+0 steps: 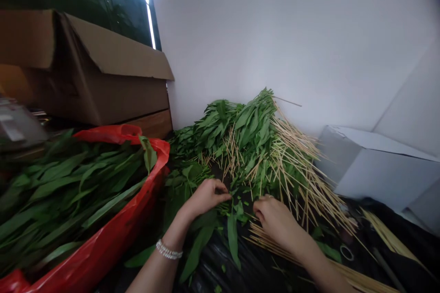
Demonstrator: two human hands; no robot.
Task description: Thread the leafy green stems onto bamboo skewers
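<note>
My left hand (209,196), with a beaded bracelet on the wrist, pinches a leafy green sprig (233,238) at its fingertips; one long leaf hangs down from there. To its right, my right hand (275,217) has curled fingers, and what they hold, if anything, is hidden. Under that hand lie thin bamboo sticks (263,236) on black plastic sheeting (220,265). Beyond both hands is a heap of leaf bunches (254,119) fixed on thin sticks (305,165), the sticks fanning out to the right. Loose leaves (201,249) and small green scraps lie around my hands.
On the left stands a red plastic bag (137,213) full of long green leaves (68,183). Behind it is an open cardboard box (130,96). A white box (392,169) sits at the right against the white wall (275,32). A small ring (346,252) lies near the right forearm.
</note>
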